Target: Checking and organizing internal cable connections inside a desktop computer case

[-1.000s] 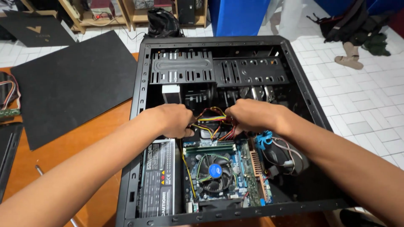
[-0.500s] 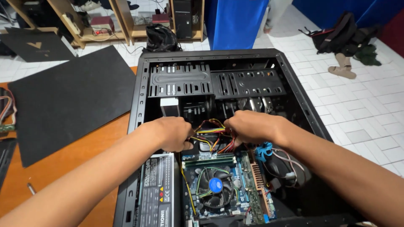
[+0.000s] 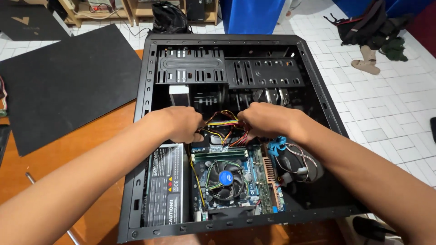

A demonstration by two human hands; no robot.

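Inside the open computer case (image 3: 150,136), the left hand (image 3: 181,123) and right hand (image 3: 265,120) each clench the bundle of coloured wires (image 3: 225,122) stretched between them. Just below both hands sits the fan cooler (image 3: 225,179); the power supply (image 3: 165,183) lies beneath the left hand.

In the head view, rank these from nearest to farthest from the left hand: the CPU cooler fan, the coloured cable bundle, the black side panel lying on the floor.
From the left hand:
1. Coloured cable bundle, right beside its fingers.
2. CPU cooler fan, lower right, on the motherboard.
3. Black side panel, outside the case, upper left.
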